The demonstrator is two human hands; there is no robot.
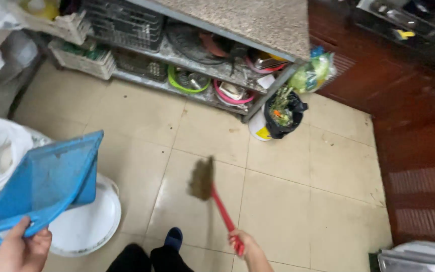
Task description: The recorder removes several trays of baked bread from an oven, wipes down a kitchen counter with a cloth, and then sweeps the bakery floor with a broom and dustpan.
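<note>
Risk: your left hand (pixel 20 250) grips the blue dustpan (pixel 46 184) tilted high above the white tub (pixel 89 221), so dirt may slide out, while your right hand (pixel 242 244), closed on the red broom (pixel 212 194), may flick dust across the tiles (pixel 288 196).

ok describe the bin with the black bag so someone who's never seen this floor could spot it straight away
Start at the metal shelf rack of bowls and baskets along the far edge of the tiled floor. At the foot of its right corner leg stands a small pale bucket lined with a black bag. It is the only black-lined container there, with green scraps and a bit of orange showing at the top.
</note>
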